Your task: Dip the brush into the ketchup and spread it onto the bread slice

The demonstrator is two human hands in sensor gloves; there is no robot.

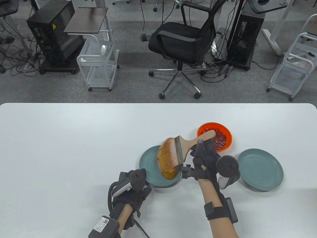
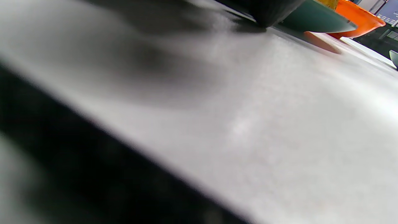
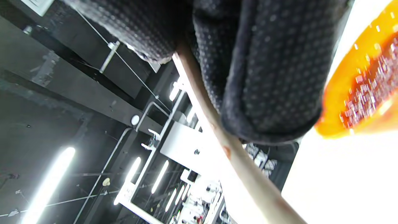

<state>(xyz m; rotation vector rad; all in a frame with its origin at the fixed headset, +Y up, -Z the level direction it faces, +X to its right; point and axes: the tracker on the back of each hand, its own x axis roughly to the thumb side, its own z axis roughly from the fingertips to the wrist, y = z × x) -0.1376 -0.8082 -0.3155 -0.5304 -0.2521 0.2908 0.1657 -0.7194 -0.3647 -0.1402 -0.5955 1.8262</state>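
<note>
A bread slice smeared with orange-red sauce lies on a teal plate at the table's middle. My right hand grips the wooden handle of a wide flat brush; its reddened bristles rest on the bread. In the right wrist view my gloved fingers wrap the handle. An orange bowl of ketchup stands just behind the hand; it also shows in the right wrist view. My left hand rests on the table by the plate's near left rim; its fingers are hidden under the tracker.
A second teal plate with nothing on it sits to the right of my right hand. The left wrist view shows the table top close up, with the plate's rim and the orange bowl at the top.
</note>
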